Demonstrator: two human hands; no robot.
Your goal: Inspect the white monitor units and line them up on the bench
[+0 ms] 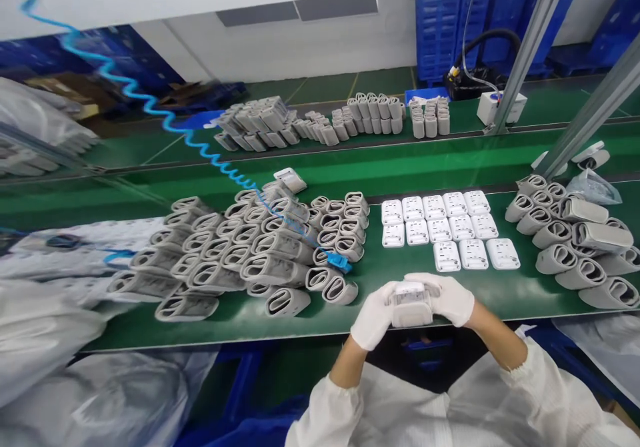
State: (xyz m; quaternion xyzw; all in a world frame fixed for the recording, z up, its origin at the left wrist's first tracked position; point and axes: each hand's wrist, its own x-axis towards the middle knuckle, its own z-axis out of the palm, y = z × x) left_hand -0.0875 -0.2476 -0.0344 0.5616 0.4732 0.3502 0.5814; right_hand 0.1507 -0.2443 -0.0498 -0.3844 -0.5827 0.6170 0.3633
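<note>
My left hand (373, 314) and my right hand (454, 300), both in white gloves, grip one wrist blood pressure monitor (412, 309) from its two sides. It has a white unit on top and a rolled grey cuff below; the fingers partly hide it. I hold it over the front edge of the green worktop (385, 304). Just beyond my hands lie white monitor units (459, 256) in rows, flat on the worktop. Left of my left hand, rolled grey cuffs (275, 268) are crowded together in rows. More rolled cuffs (557, 260) are grouped to the right of my right hand.
A blue coiled air hose (200, 147) hangs across the left, its blue nozzle (339, 261) over the cuffs. Behind, a raised shelf carries more rolled cuffs (375, 112) and a white box (501, 108). A metal post (533, 50) stands at right. Plastic-covered bundles (45, 340) are at left.
</note>
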